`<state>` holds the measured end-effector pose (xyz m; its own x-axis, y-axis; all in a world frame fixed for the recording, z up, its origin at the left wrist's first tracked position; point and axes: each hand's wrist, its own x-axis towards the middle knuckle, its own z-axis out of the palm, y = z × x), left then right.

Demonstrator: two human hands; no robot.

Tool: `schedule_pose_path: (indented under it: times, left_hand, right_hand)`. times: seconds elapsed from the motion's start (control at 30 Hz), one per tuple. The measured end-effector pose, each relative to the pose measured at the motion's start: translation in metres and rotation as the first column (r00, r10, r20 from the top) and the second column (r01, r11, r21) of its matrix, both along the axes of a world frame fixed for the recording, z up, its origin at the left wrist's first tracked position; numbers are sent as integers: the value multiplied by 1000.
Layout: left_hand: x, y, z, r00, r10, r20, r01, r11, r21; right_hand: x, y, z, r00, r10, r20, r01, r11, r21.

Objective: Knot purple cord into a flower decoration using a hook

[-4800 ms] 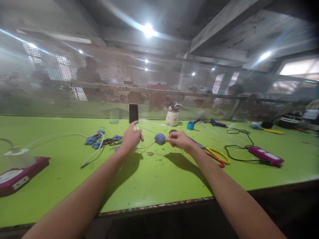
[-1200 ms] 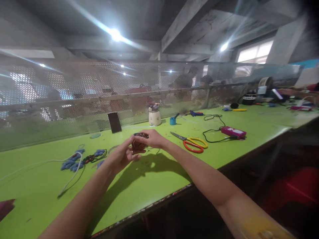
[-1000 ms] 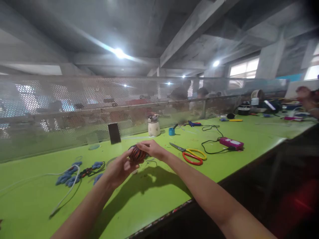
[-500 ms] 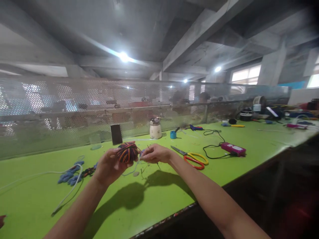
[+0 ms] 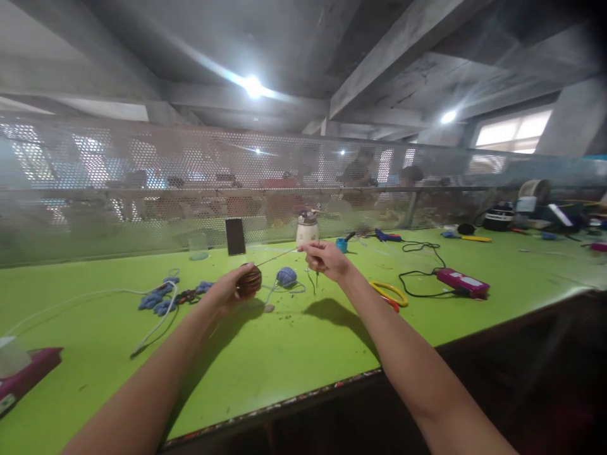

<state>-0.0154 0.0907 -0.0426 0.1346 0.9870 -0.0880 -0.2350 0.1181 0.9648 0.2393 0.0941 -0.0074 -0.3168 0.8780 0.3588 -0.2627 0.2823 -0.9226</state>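
My left hand (image 5: 231, 285) is closed round a ball of dark, multicoloured yarn (image 5: 249, 282), held above the green tabletop. From the ball a strand of yarn (image 5: 277, 256) runs taut, up and to the right. My right hand (image 5: 325, 258) pinches its other end between thumb and fingers. Between the two hands, a small blue yarn ball (image 5: 286, 277) lies on the table with a loose tail. Scissors with yellow and red handles (image 5: 389, 294) lie beyond my right forearm, their blades hidden behind it.
At left lie blue knobbly yarn pieces (image 5: 159, 299) and a white cord (image 5: 171, 313). A dark upright phone-like slab (image 5: 235, 236), a cream bottle (image 5: 307, 231) and a blue pot (image 5: 341, 245) stand at the back. A magenta box with a black cable (image 5: 462, 282) sits at right.
My right hand has moved away from the yarn ball, up and right, drawing the strand taut. The blue ball now shows between my hands. The view has shifted.
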Motion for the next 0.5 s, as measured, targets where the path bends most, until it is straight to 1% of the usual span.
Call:
schedule_pose_path:
  times: [0.07, 0.17, 0.27, 0.33, 0.43, 0.5]
  left_hand:
    - [2, 0, 0, 999, 6, 42, -5, 1000, -29]
    - [6, 1, 7, 994, 21, 106, -18, 999, -33]
    - [7, 3, 18, 986, 25, 164, -20, 999, -34]
    - [5, 5, 20, 979, 76, 191, -70, 997, -39]
    - [1, 6, 16, 975, 149, 168, -148, 989, -18]
    - [-1, 5, 11, 981, 140, 131, -143, 990, 8]
  right_hand:
    - [-5, -6, 1, 997, 62, 39, -63, 997, 39]
    - [-13, -12, 1, 979, 139, 148, -151, 986, 73]
    - [-18, -11, -3, 970, 122, 211, -136, 989, 53]
    - [-18, -9, -5, 972, 103, 211, -114, 992, 44]
    - [-15, -6, -5, 973, 92, 211, -102, 994, 36]
    - [-13, -6, -4, 966, 96, 240, -106, 994, 33]
